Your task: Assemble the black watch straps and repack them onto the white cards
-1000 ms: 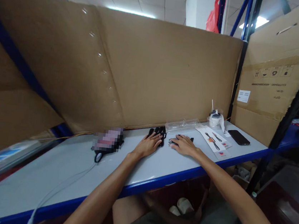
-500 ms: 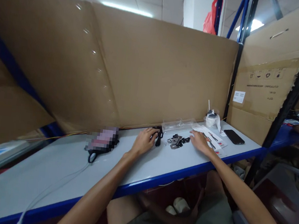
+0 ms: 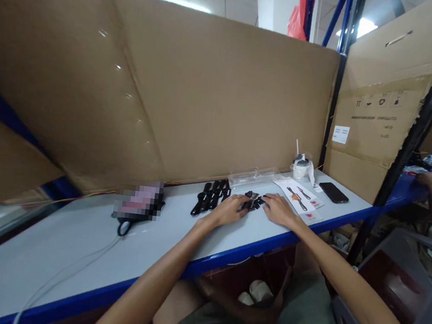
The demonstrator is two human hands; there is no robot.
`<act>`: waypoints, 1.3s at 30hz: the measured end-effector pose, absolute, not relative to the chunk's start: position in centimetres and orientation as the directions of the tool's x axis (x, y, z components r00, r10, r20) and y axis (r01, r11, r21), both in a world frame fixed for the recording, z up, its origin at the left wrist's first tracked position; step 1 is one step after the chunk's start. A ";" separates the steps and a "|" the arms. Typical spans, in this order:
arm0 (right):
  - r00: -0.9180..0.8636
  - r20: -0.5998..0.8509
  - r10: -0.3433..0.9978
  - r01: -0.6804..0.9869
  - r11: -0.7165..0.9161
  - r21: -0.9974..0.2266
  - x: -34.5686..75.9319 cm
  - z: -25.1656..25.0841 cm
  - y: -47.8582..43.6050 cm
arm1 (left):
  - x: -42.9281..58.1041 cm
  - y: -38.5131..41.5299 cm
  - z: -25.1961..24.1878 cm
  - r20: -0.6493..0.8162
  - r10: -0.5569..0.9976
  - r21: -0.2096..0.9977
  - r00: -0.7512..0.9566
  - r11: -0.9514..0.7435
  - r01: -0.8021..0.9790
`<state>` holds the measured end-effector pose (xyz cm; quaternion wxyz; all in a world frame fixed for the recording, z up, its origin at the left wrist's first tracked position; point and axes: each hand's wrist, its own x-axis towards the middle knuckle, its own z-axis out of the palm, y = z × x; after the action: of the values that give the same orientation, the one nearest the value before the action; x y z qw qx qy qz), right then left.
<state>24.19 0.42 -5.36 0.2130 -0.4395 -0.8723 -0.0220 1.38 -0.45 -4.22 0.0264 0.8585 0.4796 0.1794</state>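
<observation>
Here, black handles [image 3: 207, 201] are lying beside the left hand [image 3: 229, 210]; its bent fingers are partly covering small dark pieces [image 3: 252, 202], which the right hand [image 3: 278, 209] is touching from the right. Whether either is gripping any, I cannot tell.

The person is wearing loose, dark olive-green shorts [image 3: 305, 318], plain where they are showing; the matt cloth is falling in soft folds, and its hem is ending short of the knees; a bare left thigh [image 3: 168, 307] is emerging below it; the left forearm [image 3: 165, 263] and right forearm [image 3: 338, 274] are showing long, slim and uncovered, tapering smoothly toward narrow wrists; the left hand [image 3: 230, 209] and right hand [image 3: 278, 209] are showing bare too, their finer details blurring at this size; pale cream shoes [image 3: 260, 291] with rounded outlines are standing out between the legs, the dimness there obscuring any fastenings.
</observation>
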 end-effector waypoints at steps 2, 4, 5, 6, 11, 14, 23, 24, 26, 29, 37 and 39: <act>-0.552 0.405 0.729 0.756 0.642 -0.126 24.3 -5.2 0.2 | 0.8 -0.8 -4.3 0.312 0.809 0.259 0.498 -0.576 0.775; -0.561 0.417 0.715 0.750 0.653 -0.109 24.4 -5.0 0.0 | 0.4 -1.1 -4.2 0.325 0.796 0.308 0.511 -0.600 0.738; -0.558 0.425 0.712 0.751 0.652 -0.105 24.5 -4.9 -0.1 | 0.4 -1.2 -4.2 0.329 0.793 0.328 0.512 -0.605 0.726; -0.556 0.436 0.708 0.750 0.654 -0.104 24.5 -4.8 -0.2 | 0.5 -1.2 -4.1 0.333 0.793 0.342 0.511 -0.606 0.718; -0.667 0.439 0.602 0.638 0.766 -0.081 24.5 -4.7 -0.5 | 1.5 -0.8 -4.6 0.392 0.792 0.341 0.468 -0.598 0.725; -0.633 0.417 0.652 0.688 0.721 -0.082 24.4 -4.8 -0.4 | 1.9 -0.4 -4.7 0.440 0.777 0.309 0.450 -0.602 0.736; -0.412 0.427 0.805 0.868 0.490 -0.087 24.3 -4.6 -0.8 | -0.2 -1.9 -2.8 0.398 0.887 0.088 0.233 -0.290 0.953; -0.401 0.422 0.813 0.877 0.474 -0.082 24.3 -4.6 -0.9 | 0.0 -2.1 -2.9 0.369 0.894 0.048 0.253 -0.291 0.956; -0.393 0.419 0.819 0.885 0.460 -0.070 24.3 -4.7 -0.9 | 0.6 -2.2 -3.3 0.329 0.895 -0.004 0.302 -0.319 0.948; -0.438 0.412 0.799 0.861 0.505 -0.064 24.3 -4.9 -0.5 | 1.5 -2.0 -3.9 0.308 0.883 -0.002 0.354 -0.371 0.929; -0.606 0.462 0.648 0.700 0.710 -0.077 24.4 -5.3 0.4 | 0.6 -0.5 -5.0 0.388 0.831 0.132 0.399 -0.478 0.868; -0.615 0.472 0.632 0.686 0.724 -0.075 24.4 -5.2 0.3 | 0.4 -0.2 -5.3 0.381 0.825 0.140 0.418 -0.498 0.856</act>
<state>24.42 0.30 -5.23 0.2399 -0.3675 -0.8968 -0.0564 0.42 -0.18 -5.29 -0.0378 0.8411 0.4994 0.2041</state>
